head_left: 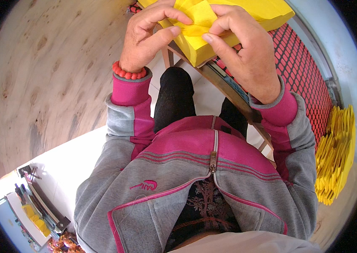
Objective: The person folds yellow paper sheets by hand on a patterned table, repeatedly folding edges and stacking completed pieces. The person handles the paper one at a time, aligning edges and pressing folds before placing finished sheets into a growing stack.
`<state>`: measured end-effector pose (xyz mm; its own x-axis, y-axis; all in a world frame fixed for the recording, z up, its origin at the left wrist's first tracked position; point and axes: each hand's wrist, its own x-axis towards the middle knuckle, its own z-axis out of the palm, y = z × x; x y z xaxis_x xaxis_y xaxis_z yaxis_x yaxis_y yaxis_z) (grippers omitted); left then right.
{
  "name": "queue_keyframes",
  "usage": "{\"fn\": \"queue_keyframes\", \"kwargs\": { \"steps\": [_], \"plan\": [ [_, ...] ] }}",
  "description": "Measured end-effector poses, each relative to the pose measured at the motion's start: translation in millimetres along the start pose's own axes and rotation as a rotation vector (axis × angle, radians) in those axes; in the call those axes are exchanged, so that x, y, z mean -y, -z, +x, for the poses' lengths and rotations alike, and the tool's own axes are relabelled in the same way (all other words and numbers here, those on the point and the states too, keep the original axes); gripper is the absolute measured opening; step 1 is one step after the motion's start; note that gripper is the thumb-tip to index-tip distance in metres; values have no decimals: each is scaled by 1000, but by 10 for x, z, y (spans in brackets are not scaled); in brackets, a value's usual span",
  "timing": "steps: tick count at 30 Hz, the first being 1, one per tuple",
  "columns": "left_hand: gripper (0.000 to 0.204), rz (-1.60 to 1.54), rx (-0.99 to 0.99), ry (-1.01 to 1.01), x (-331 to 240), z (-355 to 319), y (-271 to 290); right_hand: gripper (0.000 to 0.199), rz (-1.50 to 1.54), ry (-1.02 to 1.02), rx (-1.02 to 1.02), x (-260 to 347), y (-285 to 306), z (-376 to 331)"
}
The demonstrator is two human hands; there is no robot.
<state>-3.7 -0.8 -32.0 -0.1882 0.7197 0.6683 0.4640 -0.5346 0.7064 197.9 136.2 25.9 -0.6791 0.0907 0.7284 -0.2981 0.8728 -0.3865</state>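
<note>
seen from the head camera, a seated person in a grey and pink zip jacket (195, 168) works a single yellow paper sheet (197, 17) held just above a thick stack of yellow paper (246, 19) that rests on a wooden frame (229, 95) at the top of the view. the left hand (147, 36), a red bead bracelet (128, 72) at its wrist, pinches the sheet's near edge between thumb and curled fingers, apparently to pin the crease in place. the right hand (244, 46) closes on the same sheet from the other side, thumb beneath and fingers on top, so the paper stays taut between the two grips. keeping the sheet over the stack seems to give it a flat backing. a red mesh panel (303, 71) runs along the right of the frame, and beyond it more yellow folded pieces (336, 156) stand packed together in a row, well apart from the hands. a pale plywood wall (43, 80) fills the left.
</note>
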Motion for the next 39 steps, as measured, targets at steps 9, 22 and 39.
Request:
{"fn": "queue_keyframes", "kwargs": {
  "steps": [9,22,39],
  "plan": [
    [12,38,-42,-107,-60,77,-80,17,-1,11,-15,-3,-6,-2],
    [7,-43,-67,50,40,-37,-33,18,5,25,-11,-19,-11,4],
    [4,-31,-117,-14,-70,46,-133,16,22,33,-6,54,25,33]
  ]
}}
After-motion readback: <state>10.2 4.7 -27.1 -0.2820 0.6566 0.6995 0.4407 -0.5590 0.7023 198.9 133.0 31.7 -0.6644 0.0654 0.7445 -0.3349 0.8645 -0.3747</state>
